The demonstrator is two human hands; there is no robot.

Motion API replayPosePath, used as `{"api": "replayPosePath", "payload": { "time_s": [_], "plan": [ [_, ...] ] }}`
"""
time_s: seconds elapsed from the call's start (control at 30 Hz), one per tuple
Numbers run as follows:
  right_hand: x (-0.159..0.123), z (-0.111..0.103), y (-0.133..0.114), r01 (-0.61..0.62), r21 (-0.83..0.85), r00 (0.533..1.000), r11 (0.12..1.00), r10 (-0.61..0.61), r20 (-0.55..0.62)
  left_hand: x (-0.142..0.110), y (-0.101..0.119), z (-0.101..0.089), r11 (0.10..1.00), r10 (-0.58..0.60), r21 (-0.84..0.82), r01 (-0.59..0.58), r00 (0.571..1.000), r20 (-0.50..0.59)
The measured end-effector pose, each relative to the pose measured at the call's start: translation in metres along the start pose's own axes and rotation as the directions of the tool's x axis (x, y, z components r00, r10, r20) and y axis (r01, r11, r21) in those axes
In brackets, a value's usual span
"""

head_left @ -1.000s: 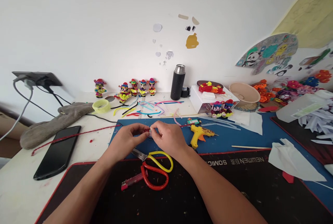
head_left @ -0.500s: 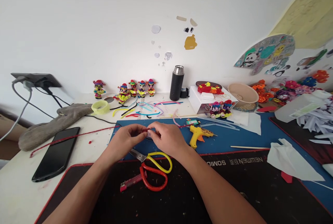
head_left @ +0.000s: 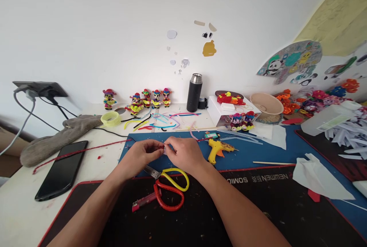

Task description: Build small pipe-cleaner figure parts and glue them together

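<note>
My left hand (head_left: 140, 158) and my right hand (head_left: 186, 156) meet above the blue mat. Their fingertips pinch a small dark red fuzzy piece, which looks like red pipe cleaner (head_left: 162, 147); fingers hide most of it. Something pale and translucent shows just under the fingertips, too small to name. Below the hands lie scissors (head_left: 172, 197) with one yellow and one red handle, their blades partly under my left hand. A pink lighter (head_left: 145, 201) touches the red handle. To the right of my right hand rests a yellow glue gun (head_left: 215, 150).
A long red pipe cleaner (head_left: 106, 144) crosses a black phone (head_left: 61, 170) at left. Behind stand several small fuzzy figures (head_left: 136, 104), loose coloured pipe cleaners (head_left: 163, 121), a black thermos (head_left: 194, 93) and a white box (head_left: 213, 113). A wooden stick (head_left: 272, 162) and crumpled tissue (head_left: 315, 176) lie right.
My fingers have shifted slightly on the small red piece, my left fingertips a little lower. The view has turned very slightly; objects on the table stay put.
</note>
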State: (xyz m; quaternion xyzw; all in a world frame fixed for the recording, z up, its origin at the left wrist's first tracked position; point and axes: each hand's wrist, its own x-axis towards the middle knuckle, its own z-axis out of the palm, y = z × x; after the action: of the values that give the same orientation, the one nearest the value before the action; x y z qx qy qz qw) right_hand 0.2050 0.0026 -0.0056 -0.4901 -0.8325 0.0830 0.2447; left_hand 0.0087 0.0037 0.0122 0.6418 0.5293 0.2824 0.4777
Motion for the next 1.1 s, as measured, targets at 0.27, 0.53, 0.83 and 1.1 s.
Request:
{"api": "replayPosePath", "payload": {
  "time_s": [0.27, 0.53, 0.83, 1.1],
  "plan": [
    [0.0, 0.002, 0.002, -0.022, 0.023, 1.0, 0.999, 0.022, -0.004, 0.001, -0.006, 0.002, 0.998, 0.041, 0.048, -0.04, 0.999, -0.023],
    [-0.001, 0.001, 0.001, -0.046, 0.097, 0.998, 0.994, 0.05, -0.04, 0.002, -0.008, 0.001, 0.997, 0.061, 0.049, -0.059, 0.998, -0.033],
    [-0.001, -0.004, 0.0, -0.072, 0.193, 0.995, 0.979, 0.085, -0.059, 0.002, -0.007, -0.003, 0.998, 0.053, 0.047, -0.05, 0.997, -0.057],
    [0.0, -0.007, -0.003, -0.079, 0.224, 0.996, 0.971, 0.085, -0.017, 0.002, -0.006, -0.004, 0.996, 0.046, 0.076, -0.04, 0.997, -0.07]
  ]
}}
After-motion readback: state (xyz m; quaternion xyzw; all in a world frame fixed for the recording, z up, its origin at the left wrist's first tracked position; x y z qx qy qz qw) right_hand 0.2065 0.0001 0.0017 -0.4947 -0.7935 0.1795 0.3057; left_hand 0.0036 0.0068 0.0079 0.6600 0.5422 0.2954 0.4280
